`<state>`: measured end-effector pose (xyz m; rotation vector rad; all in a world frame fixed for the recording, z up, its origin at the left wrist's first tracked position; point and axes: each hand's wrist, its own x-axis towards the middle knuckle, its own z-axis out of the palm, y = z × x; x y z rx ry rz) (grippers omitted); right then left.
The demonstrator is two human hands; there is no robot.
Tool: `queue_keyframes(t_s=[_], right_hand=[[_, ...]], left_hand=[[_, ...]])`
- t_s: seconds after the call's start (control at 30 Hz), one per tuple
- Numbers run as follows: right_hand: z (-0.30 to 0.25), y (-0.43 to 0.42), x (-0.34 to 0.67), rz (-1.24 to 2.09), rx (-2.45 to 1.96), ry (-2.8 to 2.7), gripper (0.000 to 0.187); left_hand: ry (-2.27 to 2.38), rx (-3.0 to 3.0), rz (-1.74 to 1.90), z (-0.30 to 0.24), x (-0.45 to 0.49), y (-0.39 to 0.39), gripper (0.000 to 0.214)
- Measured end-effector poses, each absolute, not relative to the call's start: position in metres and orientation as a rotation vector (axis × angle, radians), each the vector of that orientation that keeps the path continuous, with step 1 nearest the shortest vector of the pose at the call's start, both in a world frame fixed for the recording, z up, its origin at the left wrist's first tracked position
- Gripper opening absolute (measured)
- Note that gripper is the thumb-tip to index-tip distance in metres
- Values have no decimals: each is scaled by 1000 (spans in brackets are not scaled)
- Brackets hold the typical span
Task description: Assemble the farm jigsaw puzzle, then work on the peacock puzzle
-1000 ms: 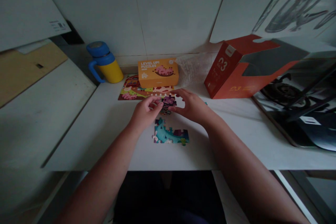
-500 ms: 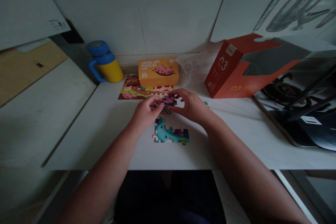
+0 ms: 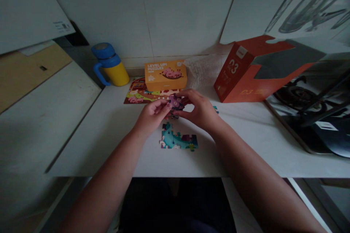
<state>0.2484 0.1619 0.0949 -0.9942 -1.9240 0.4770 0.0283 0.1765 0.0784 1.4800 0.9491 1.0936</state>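
Observation:
My left hand and my right hand meet over the white counter, fingers pinched on a small dark purple puzzle piece held between them, a little above the surface. Just below the hands lies a joined strip of teal and purple puzzle pieces. Behind the hands a finished colourful puzzle sheet lies flat, with an orange puzzle box standing on it.
A blue and yellow cup stands at the back left. A crumpled clear plastic bag and a large red carton sit at the back right. A gas hob fills the right side. The counter's front edge is near my body.
Both hands lifted the purple piece slightly and shifted it a little away from me; the fingers closed in tighter around it. The teal strip has not moved.

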Motion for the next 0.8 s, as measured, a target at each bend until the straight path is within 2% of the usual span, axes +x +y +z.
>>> queue_keyframes(t_s=[0.5, 0.67, 0.8], right_hand=[[86, 164, 237, 930, -1072, -1566, 50], [82, 169, 239, 972, -1067, -1446, 56], [86, 175, 246, 882, -1103, -1366, 60]], left_hand=[[868, 1335, 1049, 79, 29, 177, 41], [860, 1365, 1019, 81, 30, 175, 32], [877, 1371, 1022, 81, 31, 174, 32]])
